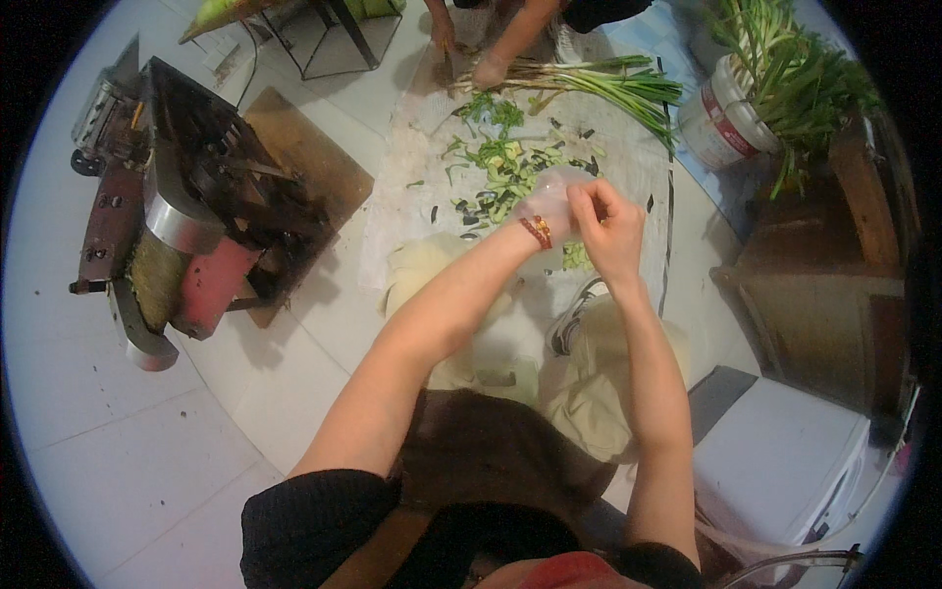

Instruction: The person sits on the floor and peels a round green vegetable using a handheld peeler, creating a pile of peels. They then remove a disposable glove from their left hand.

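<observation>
Thin translucent plastic, which looks like a disposable glove (565, 179), wraps my left hand (548, 204). The fingers inside it are hard to make out. A red beaded bracelet (537, 232) circles that wrist. Just to the right, my bare right hand (614, 228) has thumb and fingertips pinched together at the plastic's edge. Both hands hover over a pale woven sheet (412, 162) on the floor. Beneath them lie scattered green and dark vegetable trimmings (508, 166), partly hidden by my left hand.
Across the sheet, another person's hands (489, 70) work at a bundle of green onions (603, 77). A white bucket (725, 125) of greens stands at the right. A machine with rollers (176, 258) is at the left. A white box-shaped object (780, 449) sits at the lower right.
</observation>
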### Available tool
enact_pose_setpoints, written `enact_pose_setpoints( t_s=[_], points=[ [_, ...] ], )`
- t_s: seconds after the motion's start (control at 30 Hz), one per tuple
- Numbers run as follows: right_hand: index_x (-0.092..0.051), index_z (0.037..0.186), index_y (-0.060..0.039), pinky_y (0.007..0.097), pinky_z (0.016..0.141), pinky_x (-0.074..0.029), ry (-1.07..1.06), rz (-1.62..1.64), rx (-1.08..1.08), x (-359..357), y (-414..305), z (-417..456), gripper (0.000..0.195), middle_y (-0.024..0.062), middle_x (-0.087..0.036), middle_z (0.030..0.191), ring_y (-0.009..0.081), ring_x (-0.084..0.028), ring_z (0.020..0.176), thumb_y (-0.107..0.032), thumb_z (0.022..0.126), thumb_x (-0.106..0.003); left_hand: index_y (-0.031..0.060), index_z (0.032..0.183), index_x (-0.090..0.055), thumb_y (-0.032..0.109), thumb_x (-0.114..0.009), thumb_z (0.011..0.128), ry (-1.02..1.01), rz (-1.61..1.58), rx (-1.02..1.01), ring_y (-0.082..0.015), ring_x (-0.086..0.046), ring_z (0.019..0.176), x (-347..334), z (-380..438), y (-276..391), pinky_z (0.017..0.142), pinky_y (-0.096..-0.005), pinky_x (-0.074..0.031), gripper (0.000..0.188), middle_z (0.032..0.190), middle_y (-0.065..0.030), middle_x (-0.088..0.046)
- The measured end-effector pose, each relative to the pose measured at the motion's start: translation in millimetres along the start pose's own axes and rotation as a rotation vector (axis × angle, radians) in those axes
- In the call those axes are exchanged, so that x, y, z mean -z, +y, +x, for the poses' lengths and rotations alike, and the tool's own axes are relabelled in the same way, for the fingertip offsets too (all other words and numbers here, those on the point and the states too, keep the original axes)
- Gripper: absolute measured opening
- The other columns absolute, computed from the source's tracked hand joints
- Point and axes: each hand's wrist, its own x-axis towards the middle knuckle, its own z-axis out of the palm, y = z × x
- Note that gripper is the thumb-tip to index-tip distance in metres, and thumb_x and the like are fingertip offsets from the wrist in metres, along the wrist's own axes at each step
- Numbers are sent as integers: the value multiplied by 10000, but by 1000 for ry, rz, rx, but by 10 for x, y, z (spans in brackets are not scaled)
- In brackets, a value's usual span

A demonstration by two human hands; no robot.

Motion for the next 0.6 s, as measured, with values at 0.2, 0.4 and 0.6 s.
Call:
enact_pose_setpoints(
  t_s=[0.2,0.4,0.6],
  points=[
    [-566,681,-10,247,440,-384,-6,-10,1,1,23,-7,196,53,-538,521,106,-498,449,-163,797,-605,99,1005,-585,195,-478,817,-11,-101,24,-231,-572,930,-102,12,-127,779,-304,-441,237,982,-99,-612],
    [-570,687,-12,248,441,-384,-7,-21,2,1,22,-1,188,52,-537,515,106,-499,451,-162,796,-603,97,1018,-580,194,-461,829,-32,-125,32,-238,-567,941,-102,16,-153,781,-302,-440,244,997,-103,-607],
    [-579,700,-12,245,441,-383,11,-4,-1,-25,10,9,182,47,-536,513,98,-494,451,-163,798,-604,101,952,-613,196,-485,808,82,-101,-36,-264,-585,899,-160,8,-226,752,-319,-454,214,930,-116,-623]
  ],
)
